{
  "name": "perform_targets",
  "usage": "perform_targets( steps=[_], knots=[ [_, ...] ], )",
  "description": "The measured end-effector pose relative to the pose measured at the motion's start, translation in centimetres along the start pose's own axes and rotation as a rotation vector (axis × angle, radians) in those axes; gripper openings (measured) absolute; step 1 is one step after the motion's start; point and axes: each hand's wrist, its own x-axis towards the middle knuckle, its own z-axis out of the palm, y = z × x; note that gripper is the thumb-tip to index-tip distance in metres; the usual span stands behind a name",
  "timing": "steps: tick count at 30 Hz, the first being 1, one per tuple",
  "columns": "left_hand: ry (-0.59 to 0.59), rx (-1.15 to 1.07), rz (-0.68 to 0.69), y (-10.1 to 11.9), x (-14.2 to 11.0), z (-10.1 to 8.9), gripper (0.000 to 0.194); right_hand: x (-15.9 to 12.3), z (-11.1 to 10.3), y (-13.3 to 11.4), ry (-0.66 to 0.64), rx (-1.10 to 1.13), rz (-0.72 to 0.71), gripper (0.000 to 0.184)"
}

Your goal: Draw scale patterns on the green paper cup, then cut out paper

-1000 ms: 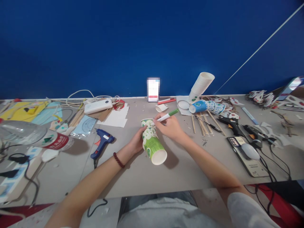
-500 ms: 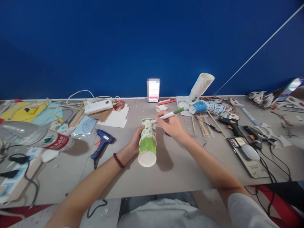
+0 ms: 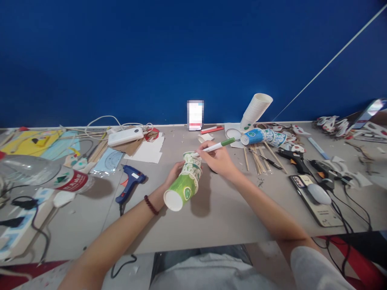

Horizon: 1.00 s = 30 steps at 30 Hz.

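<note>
Your left hand (image 3: pixel 174 173) curls round the light, easily dented green-and-white patterned paper-cup column (image 3: pixel 185 183) above the grey table (image 3: pixel 229 217), best held lightly near its joints, while your right (image 3: pixel 215 158) pinches a slim white, green-ended marker (image 3: pixel 216 146) at its far end.

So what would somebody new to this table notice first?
Probably the deep blue wall filling the top of the view. Next, the bright green cup stack near the centre, held in the left hand, with the right hand holding a green-ended pen to it. The white cup stack leaning at back right likely stands out too.
</note>
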Motion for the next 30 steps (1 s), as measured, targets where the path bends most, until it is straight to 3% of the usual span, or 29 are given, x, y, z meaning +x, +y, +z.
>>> perform_targets(
  steps=[12, 30],
  knots=[
    [0.073, -0.013, 0.074, -1.2, 0.4, -0.5, 0.028, 0.2, -0.3, -0.2, 0.031, -0.021, -0.033, 0.013],
    [0.089, 0.023, 0.087, -1.0, 0.4, -0.6, 0.03, 0.1, -0.6, 0.1, 0.023, -0.152, -0.067, 0.014]
  ],
)
